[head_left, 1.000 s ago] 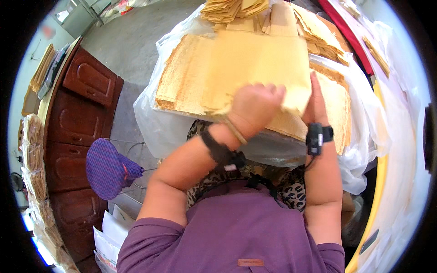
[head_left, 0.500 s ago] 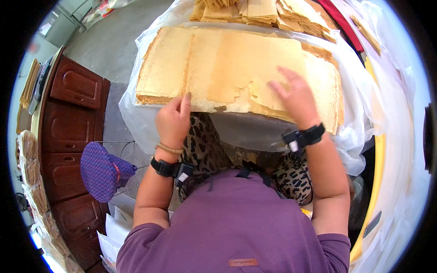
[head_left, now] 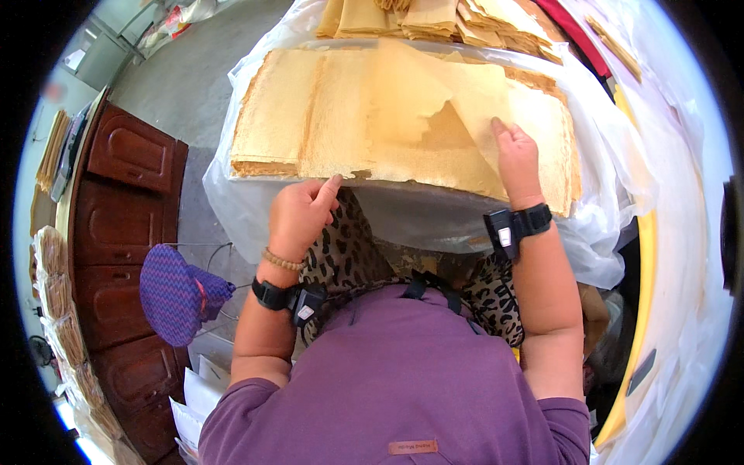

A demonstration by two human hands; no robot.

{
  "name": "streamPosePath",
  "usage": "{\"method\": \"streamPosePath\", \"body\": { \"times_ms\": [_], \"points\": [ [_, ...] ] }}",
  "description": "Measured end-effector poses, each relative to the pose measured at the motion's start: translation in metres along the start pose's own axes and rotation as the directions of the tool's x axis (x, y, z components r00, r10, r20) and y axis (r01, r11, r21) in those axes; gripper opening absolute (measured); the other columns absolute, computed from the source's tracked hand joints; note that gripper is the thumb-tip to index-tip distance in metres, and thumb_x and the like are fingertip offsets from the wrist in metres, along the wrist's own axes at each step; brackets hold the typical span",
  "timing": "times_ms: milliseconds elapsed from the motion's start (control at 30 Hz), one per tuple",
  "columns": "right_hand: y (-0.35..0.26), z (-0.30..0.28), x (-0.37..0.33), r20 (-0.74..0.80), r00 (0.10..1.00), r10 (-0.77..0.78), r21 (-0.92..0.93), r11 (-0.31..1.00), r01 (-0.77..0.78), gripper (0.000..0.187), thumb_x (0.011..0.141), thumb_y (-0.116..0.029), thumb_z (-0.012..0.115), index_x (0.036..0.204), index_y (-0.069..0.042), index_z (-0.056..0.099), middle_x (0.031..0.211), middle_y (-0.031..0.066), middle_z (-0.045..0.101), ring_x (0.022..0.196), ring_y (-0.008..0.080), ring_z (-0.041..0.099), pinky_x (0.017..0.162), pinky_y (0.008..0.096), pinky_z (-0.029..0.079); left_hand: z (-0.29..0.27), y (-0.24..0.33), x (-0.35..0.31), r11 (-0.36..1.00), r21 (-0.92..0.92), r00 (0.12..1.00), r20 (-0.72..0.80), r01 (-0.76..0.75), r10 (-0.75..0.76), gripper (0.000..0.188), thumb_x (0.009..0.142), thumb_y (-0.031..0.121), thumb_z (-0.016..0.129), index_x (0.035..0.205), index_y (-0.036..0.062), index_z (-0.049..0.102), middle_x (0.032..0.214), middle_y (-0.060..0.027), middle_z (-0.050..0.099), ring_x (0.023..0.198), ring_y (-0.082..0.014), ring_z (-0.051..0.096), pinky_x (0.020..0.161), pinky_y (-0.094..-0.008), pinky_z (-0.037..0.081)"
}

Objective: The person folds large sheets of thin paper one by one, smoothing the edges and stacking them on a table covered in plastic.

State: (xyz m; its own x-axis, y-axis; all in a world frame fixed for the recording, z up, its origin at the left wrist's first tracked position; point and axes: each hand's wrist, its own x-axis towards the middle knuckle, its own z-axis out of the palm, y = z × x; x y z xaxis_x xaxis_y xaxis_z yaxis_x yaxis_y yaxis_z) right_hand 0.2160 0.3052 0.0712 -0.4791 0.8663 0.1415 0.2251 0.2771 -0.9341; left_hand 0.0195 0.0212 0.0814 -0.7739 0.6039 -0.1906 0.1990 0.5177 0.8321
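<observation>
A broad stack of thin, brittle-looking tan sheets (head_left: 267, 116) lies before me, its edges ragged and browned. My right hand (head_left: 518, 159) pinches the edge of a top sheet (head_left: 415, 74), which is lifted and folded back at a slant over the right half of the stack. At the near edge, left of the middle, my left hand (head_left: 301, 213) has its fingers closed, the tips touching the stack beside a small dark notch. Whether a sheet's edge is between those fingertips is hidden.
More folded tan sheets (head_left: 434, 19) lie beyond the stack. Clear plastic sheeting (head_left: 225, 186) spreads under it and hangs over the near side. Dark red wooden cabinets (head_left: 124, 221) stand at the left, with a purple patterned cloth item (head_left: 172, 294) nearby. A phone-like dark object (head_left: 642, 372) lies at right.
My right hand has taken hold of a top sheet and raised part of it, turning it back. My left hand has slid slightly right and nearer to me along the front edge.
</observation>
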Motion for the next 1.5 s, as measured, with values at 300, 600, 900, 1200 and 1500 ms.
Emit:
{"method": "streamPosePath", "body": {
  "times_ms": [300, 600, 900, 1200, 1500],
  "points": [
    [-0.031, -0.004, -0.007, -0.073, 0.992, -0.102, 0.441, 0.889, 0.124, 0.031, 0.104, -0.02, 0.057, 0.12, 0.003, 0.067, 0.107, 0.0021, 0.07, 0.097, 0.0075, 0.06, 0.087, 0.0227, 0.048, 0.007, 0.062, 0.103, 0.83, -0.551, 0.964, 0.16, -0.09, 0.21, 0.052, 0.098, 0.046, 0.06, 0.123, 0.0004, 0.063, 0.109, -0.0106, 0.07, 0.1, -0.0157, 0.067, 0.078, -0.0267, 0.053],
    [-0.079, 0.016, -0.027, -0.024, 0.885, -0.466, -0.099, 0.882, 0.462, 0.027, 0.1, -0.027, 0.063, 0.119, -0.009, 0.073, 0.11, 0.0126, 0.075, 0.094, 0.0179, 0.071, 0.083, 0.0291, 0.054, 0.013, 0.116, 0.134, 0.748, -0.65, 0.872, 0.281, -0.136, 0.402, 0.044, 0.092, 0.035, 0.071, 0.115, -0.0016, 0.066, 0.103, -0.0086, 0.072, 0.089, -0.017, 0.07, 0.076, -0.0309, 0.057],
    [-0.099, 0.025, -0.007, 0.28, 0.762, -0.584, -0.211, 0.737, 0.642, 0.044, 0.1, -0.041, 0.058, 0.135, -0.015, 0.062, 0.127, 0.0143, 0.068, 0.122, 0.0283, 0.061, 0.101, 0.0385, 0.048, -0.068, 0.007, 0.126, 0.86, -0.51, 0.987, 0.134, -0.005, 0.085, 0.027, 0.09, 0.018, 0.071, 0.104, -0.0054, 0.07, 0.093, -0.01, 0.073, 0.075, -0.017, 0.071, 0.066, -0.028, 0.057],
    [-0.024, 0.066, 0.017, 0.442, 0.818, -0.369, -0.66, 0.484, 0.575, 0.052, 0.096, -0.048, 0.056, 0.138, -0.016, 0.059, 0.15, 0.0128, 0.048, 0.145, 0.031, 0.036, 0.12, 0.0449, 0.027, -0.063, -0.047, 0.158, 0.973, -0.191, 0.982, -0.158, -0.131, 0.101, 0.035, 0.085, 0.021, 0.072, 0.106, -0.0069, 0.068, 0.095, -0.0152, 0.074, 0.076, -0.0232, 0.072, 0.069, -0.0331, 0.057],
    [-0.003, 0.068, 0.011, 0.345, 0.844, -0.411, -0.649, 0.545, 0.531, 0.06, 0.092, -0.044, 0.065, 0.142, -0.011, 0.053, 0.151, 0.016, 0.045, 0.139, 0.0317, 0.041, 0.115, 0.0445, 0.033, -0.059, 0.028, 0.094, 0.707, 0.672, 0.928, -0.367, 0.221, 0.058, 0.066, 0.08, 0.036, 0.078, 0.132, 0.0011, 0.055, 0.118, -0.0213, 0.068, 0.106, -0.0351, 0.067, 0.092, -0.0449, 0.052]
  ]
}}
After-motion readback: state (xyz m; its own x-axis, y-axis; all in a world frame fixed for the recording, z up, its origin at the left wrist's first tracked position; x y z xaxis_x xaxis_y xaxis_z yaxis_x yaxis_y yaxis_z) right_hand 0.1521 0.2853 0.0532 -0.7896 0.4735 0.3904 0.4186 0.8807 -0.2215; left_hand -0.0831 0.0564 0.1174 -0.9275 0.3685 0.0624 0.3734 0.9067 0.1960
